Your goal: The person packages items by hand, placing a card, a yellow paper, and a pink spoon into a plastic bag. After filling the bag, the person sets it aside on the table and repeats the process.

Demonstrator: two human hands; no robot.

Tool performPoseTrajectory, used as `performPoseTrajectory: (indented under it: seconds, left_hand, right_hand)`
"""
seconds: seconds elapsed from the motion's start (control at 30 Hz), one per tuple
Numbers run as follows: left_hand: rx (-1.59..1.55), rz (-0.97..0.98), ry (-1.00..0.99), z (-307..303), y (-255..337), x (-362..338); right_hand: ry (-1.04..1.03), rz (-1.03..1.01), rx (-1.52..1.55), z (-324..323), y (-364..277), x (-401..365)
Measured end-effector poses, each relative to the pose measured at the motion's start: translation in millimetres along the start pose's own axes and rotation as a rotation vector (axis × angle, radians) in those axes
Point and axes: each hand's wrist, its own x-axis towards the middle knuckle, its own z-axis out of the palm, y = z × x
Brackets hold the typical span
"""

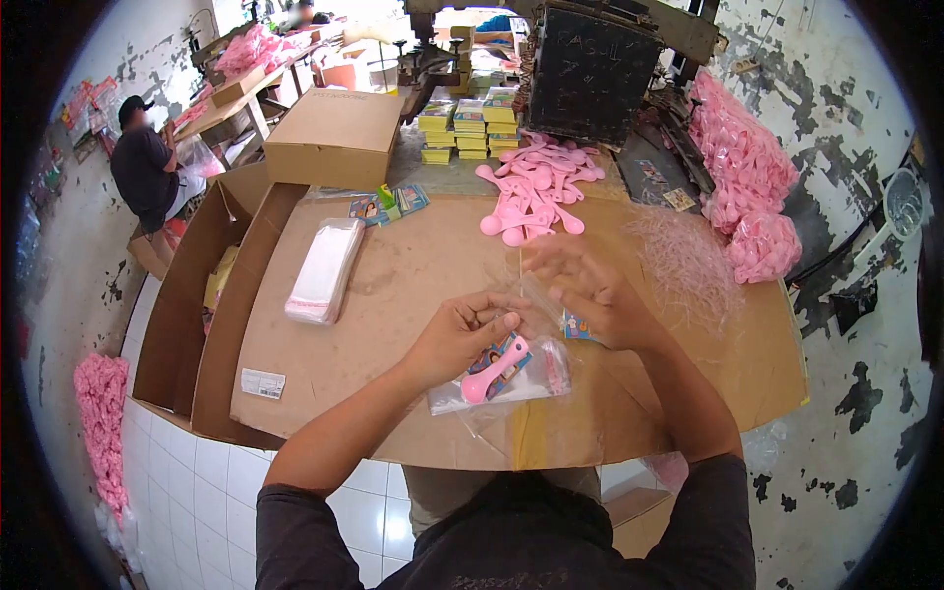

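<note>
My left hand is closed, its thumb and fingers pinched on a clear plastic bag at the table's middle. To its right, my right hand is raised and smeared by motion, with a faint translucent strip by its fingers; I cannot tell whether it grips this. Just below my left hand lies a pink measuring spoon on a printed card. Both rest over flat clear bags. Another colorful card shows partly beneath my right hand.
Pink spoons are heaped at the back, near stacked cards and a cardboard box. A stack of clear bags lies left; tangled clear strips lie right. A person sits far left.
</note>
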Motion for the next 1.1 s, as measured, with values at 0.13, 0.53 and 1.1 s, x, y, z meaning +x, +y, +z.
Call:
performPoseTrajectory:
  seconds: [0.13, 0.53, 1.1]
  left_hand:
    - [0.001, 0.071, -0.095, -1.0, -0.1, -1.7]
    - [0.515, 0.411, 0.067, 18.4, 18.7, -14.3]
    - [0.174, 0.289, 0.223, 28.3, 13.3, -14.9]
  right_hand:
    - [-0.284, -0.165, -0.438, -9.6, -26.4, 9.4]
    - [-0.175, -0.346, -1.189, -1.0, -85.9, 14.0]
    - [0.059, -0.492, -1.104, 23.0, -62.0, 14.8]
